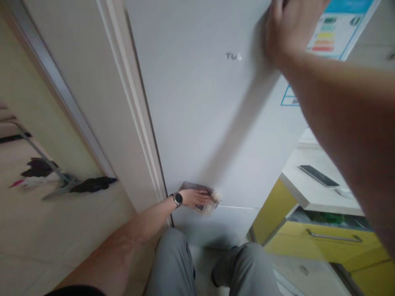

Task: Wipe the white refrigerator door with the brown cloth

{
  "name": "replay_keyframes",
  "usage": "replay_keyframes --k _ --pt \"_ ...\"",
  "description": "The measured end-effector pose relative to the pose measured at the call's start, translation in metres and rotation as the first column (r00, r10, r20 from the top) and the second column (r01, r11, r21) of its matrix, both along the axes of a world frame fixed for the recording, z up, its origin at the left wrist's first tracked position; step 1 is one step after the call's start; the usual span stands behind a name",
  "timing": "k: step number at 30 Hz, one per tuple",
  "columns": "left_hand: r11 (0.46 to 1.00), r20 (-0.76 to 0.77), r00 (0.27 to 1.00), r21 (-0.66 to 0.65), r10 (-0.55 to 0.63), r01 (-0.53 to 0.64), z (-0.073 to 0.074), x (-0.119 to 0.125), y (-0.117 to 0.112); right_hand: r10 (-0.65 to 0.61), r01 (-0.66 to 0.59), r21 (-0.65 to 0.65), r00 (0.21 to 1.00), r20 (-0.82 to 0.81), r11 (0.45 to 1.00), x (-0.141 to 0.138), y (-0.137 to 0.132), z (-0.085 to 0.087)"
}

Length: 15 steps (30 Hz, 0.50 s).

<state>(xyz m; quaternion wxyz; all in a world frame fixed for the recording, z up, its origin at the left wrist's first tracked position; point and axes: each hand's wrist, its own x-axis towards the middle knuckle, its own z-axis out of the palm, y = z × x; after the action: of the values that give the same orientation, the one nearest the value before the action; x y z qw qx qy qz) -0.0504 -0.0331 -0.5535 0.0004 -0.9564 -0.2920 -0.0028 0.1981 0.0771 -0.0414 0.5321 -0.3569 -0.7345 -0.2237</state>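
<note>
A tall pale grey refrigerator door [197, 107] fills the middle of the view, with small "TCL" lettering near its top. My left hand [197, 198], with a watch on the wrist, lies over a patterned brown cleaning cloth [189, 186] and presses it against the lower door, just above a horizontal seam. Its fingers stretch over the cloth, which bunches out past the fingertips. High on the right, my right hand [293, 31] is against the upper door beside an energy label [328, 35]. It is blurred, and the top of the frame cuts off its fingers.
To the right stand yellow cabinets [327, 236] and a white counter [293, 164] bearing a dark phone-like slab [319, 176]. A drawer there is partly open. On the left floor lie a broom-like tool [63, 185] and dark bags [92, 184]. My knees are close to the door.
</note>
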Motion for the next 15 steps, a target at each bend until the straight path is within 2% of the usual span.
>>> replay_keyframes --k 2,4,6,7,8,10,12,13,14,15 --pt "0.975 -0.11 0.989 0.187 -0.097 0.117 0.024 -0.007 0.002 -0.039 0.052 0.105 0.992 -0.124 0.993 0.002 -0.007 -0.005" --pt "0.887 -0.251 0.957 0.396 -0.144 0.237 0.057 -0.015 0.004 -0.06 0.079 0.139 0.989 -0.138 0.987 0.003 -0.007 -0.009" --pt "0.793 -0.345 0.93 0.529 -0.125 0.303 0.102 -0.022 0.005 -0.063 0.084 0.159 0.989 -0.134 0.984 0.002 -0.003 -0.01" --pt "0.771 -0.358 0.928 0.561 -0.102 0.301 0.13 -0.024 0.004 -0.059 0.08 0.162 0.99 -0.127 0.984 0.001 -0.001 -0.01" --pt "0.77 -0.349 0.934 0.577 -0.071 0.274 0.161 -0.025 0.002 -0.055 0.075 0.166 0.991 -0.124 0.983 0.001 0.0 -0.009" --pt "0.803 -0.286 0.958 0.576 0.027 0.15 0.229 -0.025 -0.005 -0.044 0.064 0.172 0.992 -0.119 0.983 0.003 0.003 -0.008" --pt "0.799 -0.204 0.955 0.598 0.214 -0.052 0.302 -0.018 -0.011 -0.032 0.051 0.17 0.993 -0.114 0.984 0.005 0.005 -0.007" --pt "0.752 -0.123 0.946 0.641 0.3 -0.155 0.338 -0.013 -0.013 -0.024 0.042 0.165 0.994 -0.108 0.985 0.007 0.006 -0.006" --pt "0.668 -0.003 0.934 0.7 0.357 -0.253 0.371 -0.006 -0.014 -0.013 0.029 0.157 0.995 -0.102 0.987 0.008 0.007 -0.004" --pt "0.558 0.141 0.911 0.751 0.386 -0.353 0.401 0.002 -0.013 0.0 0.015 0.149 0.995 -0.097 0.989 0.009 0.007 -0.003"
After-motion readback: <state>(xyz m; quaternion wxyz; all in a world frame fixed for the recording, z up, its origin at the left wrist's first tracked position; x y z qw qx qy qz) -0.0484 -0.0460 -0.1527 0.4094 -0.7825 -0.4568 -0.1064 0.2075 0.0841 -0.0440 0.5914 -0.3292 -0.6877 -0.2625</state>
